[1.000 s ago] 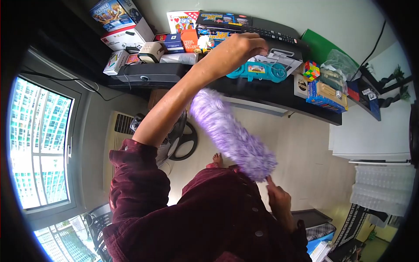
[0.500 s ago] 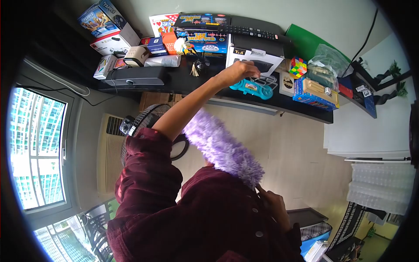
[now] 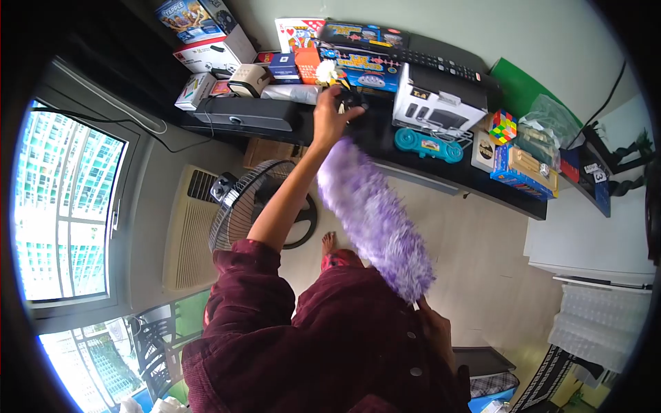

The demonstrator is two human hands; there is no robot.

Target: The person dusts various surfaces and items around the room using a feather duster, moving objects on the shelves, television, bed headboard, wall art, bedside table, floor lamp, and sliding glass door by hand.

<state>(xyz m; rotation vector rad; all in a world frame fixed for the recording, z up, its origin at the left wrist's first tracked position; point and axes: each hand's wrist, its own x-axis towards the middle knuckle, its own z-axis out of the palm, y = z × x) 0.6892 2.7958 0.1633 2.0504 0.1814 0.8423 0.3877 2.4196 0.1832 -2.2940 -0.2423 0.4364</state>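
Observation:
My left hand [image 3: 332, 118] reaches over the black shelf top, thumb and fingers apart, beside a small black vase [image 3: 356, 102]. It partly hides the vase, and I cannot tell whether it touches it. A white flower [image 3: 326, 71] stands just above my fingers. Low in the view, my right hand [image 3: 435, 329] is closed on the handle end of a fluffy purple duster [image 3: 375, 210], whose head slants up toward my left wrist. To the right on the shelf lies a teal handheld toy [image 3: 428, 146], in front of a white-and-black box [image 3: 439, 103].
A black speaker [image 3: 244, 114] and stacked game boxes [image 3: 213, 51] occupy the shelf's left part. A Rubik's cube [image 3: 502, 126] and a blue box [image 3: 520, 172] sit at its right. A standing fan [image 3: 251, 203] is on the floor below, left of my foot [image 3: 329, 242].
My left hand has left the teal toy, which stays on the shelf, and moved left to the black vase. The view has shifted. My right hand still holds the duster.

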